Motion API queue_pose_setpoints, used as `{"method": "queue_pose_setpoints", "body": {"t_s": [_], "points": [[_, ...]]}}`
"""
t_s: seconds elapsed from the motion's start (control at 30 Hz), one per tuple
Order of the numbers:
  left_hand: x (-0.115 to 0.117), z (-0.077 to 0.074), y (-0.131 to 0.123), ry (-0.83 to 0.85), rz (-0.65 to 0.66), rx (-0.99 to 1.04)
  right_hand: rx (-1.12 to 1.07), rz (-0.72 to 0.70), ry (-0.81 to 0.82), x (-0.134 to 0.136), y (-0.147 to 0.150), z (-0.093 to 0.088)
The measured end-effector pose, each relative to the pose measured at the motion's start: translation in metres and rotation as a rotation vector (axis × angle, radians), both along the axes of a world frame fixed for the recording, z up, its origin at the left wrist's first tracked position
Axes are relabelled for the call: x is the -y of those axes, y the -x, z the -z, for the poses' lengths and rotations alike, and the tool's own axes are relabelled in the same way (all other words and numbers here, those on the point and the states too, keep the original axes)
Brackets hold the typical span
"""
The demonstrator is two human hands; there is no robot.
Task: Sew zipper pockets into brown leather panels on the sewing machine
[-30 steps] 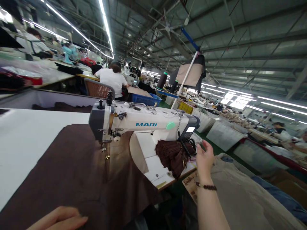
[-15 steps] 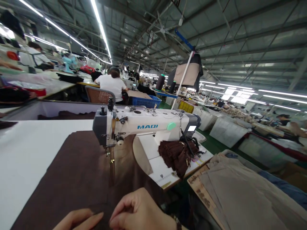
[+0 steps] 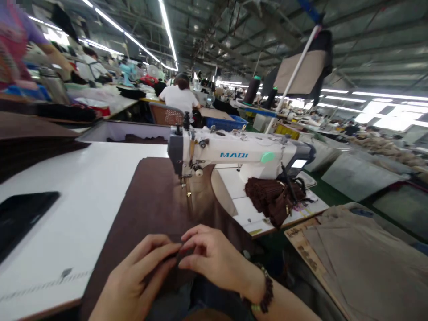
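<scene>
A large piece of dark brown fabric (image 3: 150, 196) lies on the white sewing table and runs under the needle area of a white sewing machine (image 3: 214, 154). My left hand (image 3: 140, 272) pinches the fabric's near edge between thumb and fingers. Close beside it, my right hand (image 3: 217, 261), with a beaded bracelet (image 3: 267, 290) on the wrist, has its fingertips curled on the same edge. The fingertips of both hands almost meet. A gold-coloured metal guide (image 3: 189, 195) stands on the fabric in front of the presser foot.
Gathered brown pieces (image 3: 274, 198) lie right of the machine. A stack of grey-beige cut fabric (image 3: 364, 258) is at the right. A dark phone-like slab (image 3: 26, 218) rests on the table's left, near more brown fabric (image 3: 30, 138). A co-worker in white (image 3: 180, 98) sits ahead.
My view has turned left and down, so the machine appears further right. Both hands show more fully, with their fingertips closer together at the fabric edge. Another person's arm has appeared at upper left.
</scene>
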State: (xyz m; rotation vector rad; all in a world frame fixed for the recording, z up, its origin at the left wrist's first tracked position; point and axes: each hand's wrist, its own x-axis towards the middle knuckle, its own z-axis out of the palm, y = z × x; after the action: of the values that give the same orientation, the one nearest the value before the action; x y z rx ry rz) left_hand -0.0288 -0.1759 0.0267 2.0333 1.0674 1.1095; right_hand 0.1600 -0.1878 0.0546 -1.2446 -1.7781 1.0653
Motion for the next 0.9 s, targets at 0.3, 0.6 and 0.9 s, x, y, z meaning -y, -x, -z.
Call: {"method": "queue_pose_setpoints", "body": {"t_s": [0.3,0.6,0.9], "points": [[0.01,-0.018,-0.008,0.697,0.108,0.425,0.023,0.032,-0.123,0.003,0.004,-0.009],[0.021,-0.001,0.005,1.194,0.333,0.882,0.09,0.035,-0.255,0.006,0.002,-0.005],[0.032,-0.009,0.01,1.099,0.174,0.916,0.03,-0.12,-0.07,0.014,0.009,0.0]]}}
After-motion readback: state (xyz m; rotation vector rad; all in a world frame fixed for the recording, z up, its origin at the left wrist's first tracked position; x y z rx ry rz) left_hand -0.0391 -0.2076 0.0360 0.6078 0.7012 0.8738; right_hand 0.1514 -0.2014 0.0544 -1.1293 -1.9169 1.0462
